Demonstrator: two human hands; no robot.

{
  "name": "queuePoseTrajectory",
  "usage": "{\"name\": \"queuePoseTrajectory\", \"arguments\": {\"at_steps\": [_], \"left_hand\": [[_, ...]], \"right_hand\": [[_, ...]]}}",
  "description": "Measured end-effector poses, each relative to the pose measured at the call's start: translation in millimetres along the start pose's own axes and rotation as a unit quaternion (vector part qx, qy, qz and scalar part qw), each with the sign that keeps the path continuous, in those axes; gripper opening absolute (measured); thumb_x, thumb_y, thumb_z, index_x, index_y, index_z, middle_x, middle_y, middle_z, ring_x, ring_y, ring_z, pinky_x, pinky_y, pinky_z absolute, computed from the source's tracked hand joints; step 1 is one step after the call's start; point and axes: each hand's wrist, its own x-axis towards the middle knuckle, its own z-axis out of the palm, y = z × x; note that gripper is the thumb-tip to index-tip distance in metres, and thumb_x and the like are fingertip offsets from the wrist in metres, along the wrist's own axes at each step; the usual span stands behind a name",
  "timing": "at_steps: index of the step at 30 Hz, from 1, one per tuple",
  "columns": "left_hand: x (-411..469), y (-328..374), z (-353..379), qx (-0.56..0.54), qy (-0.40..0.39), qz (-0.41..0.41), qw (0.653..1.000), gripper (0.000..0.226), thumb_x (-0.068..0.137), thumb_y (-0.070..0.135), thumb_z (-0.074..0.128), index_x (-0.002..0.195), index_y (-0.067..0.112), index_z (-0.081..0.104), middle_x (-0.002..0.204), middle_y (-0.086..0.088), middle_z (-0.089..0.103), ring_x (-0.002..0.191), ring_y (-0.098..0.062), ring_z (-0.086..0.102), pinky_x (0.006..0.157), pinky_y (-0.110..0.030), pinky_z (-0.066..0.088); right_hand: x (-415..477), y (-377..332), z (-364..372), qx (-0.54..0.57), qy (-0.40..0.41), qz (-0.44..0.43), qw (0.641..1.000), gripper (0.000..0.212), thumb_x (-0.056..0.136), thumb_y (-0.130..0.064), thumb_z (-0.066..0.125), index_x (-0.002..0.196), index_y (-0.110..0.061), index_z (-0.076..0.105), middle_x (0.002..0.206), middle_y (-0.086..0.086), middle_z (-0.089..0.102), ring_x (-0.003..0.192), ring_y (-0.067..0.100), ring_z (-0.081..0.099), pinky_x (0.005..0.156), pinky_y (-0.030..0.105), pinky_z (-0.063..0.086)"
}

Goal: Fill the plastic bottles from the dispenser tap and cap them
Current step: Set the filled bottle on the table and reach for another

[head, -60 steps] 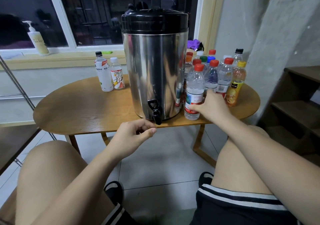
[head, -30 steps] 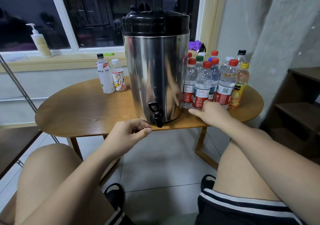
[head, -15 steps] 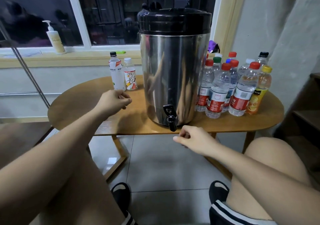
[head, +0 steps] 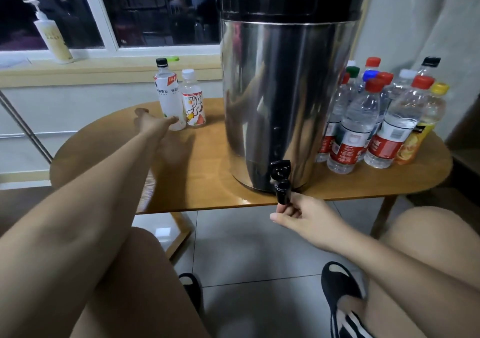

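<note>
At table edge, right hand on tap

Night outside: the window left of the dispenser is black and only mirrors the room faintly. The light is indoor, soft and rather dim. The dispenser's steel wall carries streaky highlights and smeared reflections. Left of it, the left hand and forearm are smeared with motion blur, and a diffuse shadow lies beside them on the table. Below and left of the dispenser a pale glare patch sits on the floor tile. Straight lines bow and lean towards the edges, and the thighs nearest the camera look soft.
</note>
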Motion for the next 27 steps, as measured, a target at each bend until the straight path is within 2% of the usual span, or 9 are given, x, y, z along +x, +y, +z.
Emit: {"name": "queuePoseTrajectory", "arguments": {"at_steps": [4,7,11,17,19,22,24,27], "left_hand": [[15,5,12,-0.011,0.002,0.009,1.0,0.111,0.075,0.049,0.097,0.159,0.021,0.031,0.145,-0.014,0.058,0.127,-0.037,0.063,0.102,-0.05,0.057],[22,10,19,-0.023,-0.015,0.035,0.999,0.106,0.079,0.042,0.096,0.161,0.026,0.031,0.154,-0.01,0.057,0.133,-0.035,0.061,0.11,-0.052,0.054],[25,10,28,-0.042,-0.018,0.046,0.998,0.1,0.082,0.038,0.094,0.159,0.024,0.033,0.153,-0.007,0.06,0.136,-0.035,0.061,0.112,-0.055,0.053],[17,9,27,-0.021,0.021,0.065,0.997,0.074,0.08,0.039,0.094,0.14,0.021,0.054,0.137,-0.005,0.069,0.123,-0.031,0.069,0.099,-0.053,0.061],[13,8,25,-0.009,0.018,0.072,0.997,0.07,0.078,0.041,0.095,0.132,0.02,0.058,0.134,-0.005,0.068,0.119,-0.03,0.069,0.096,-0.053,0.062],[16,-1,16,-0.011,0.001,0.065,0.998,0.073,0.072,0.046,0.097,0.128,0.019,0.06,0.128,0.0,0.071,0.111,-0.023,0.07,0.093,-0.05,0.064],[24,-11,11,-0.023,-0.011,0.061,0.998,0.081,0.059,0.058,0.096,0.124,0.023,0.062,0.12,0.004,0.074,0.106,-0.023,0.073,0.088,-0.05,0.066],[-6,-8,-7,-0.024,-0.027,0.082,0.996,0.076,0.069,0.053,0.096,0.126,0.02,0.058,0.119,0.002,0.072,0.104,-0.021,0.073,0.083,-0.044,0.065]], "right_hand": [[4,0,0,0.001,0.0,-0.002,1.0,0.023,0.096,-0.049,0.077,0.096,-0.029,0.067,0.074,-0.008,0.059,0.072,0.004,0.059,0.074,0.03,0.05],[5,-1,0,0.001,0.003,-0.005,1.0,0.022,0.095,-0.05,0.078,0.095,-0.03,0.068,0.077,-0.003,0.062,0.071,0.003,0.059,0.074,0.029,0.051],[2,-1,-2,-0.016,0.005,-0.004,1.0,0.024,0.096,-0.051,0.077,0.097,-0.029,0.068,0.089,0.002,0.068,0.073,0.0,0.061,0.073,0.026,0.052],[1,-1,-2,-0.013,0.01,-0.007,1.0,0.022,0.095,-0.047,0.078,0.097,-0.027,0.069,0.087,0.004,0.067,0.07,-0.002,0.059,0.067,0.016,0.046],[2,-2,-2,-0.009,0.012,-0.008,1.0,0.024,0.096,-0.045,0.079,0.098,-0.023,0.069,0.082,0.0,0.066,0.069,-0.003,0.058,0.067,0.015,0.046],[4,-3,-1,-0.002,0.005,0.0,1.0,0.025,0.095,-0.044,0.079,0.098,-0.021,0.069,0.075,-0.013,0.062,0.068,-0.003,0.058,0.066,0.014,0.045],[5,-1,0,-0.003,0.003,0.001,1.0,0.022,0.094,-0.046,0.08,0.096,-0.027,0.069,0.078,-0.009,0.063,0.068,-0.002,0.058,0.067,0.018,0.047],[4,-3,2,-0.001,-0.01,-0.003,1.0,0.019,0.094,-0.045,0.08,0.096,-0.029,0.069,0.077,-0.009,0.062,0.065,-0.001,0.055,0.067,0.02,0.047]]}}
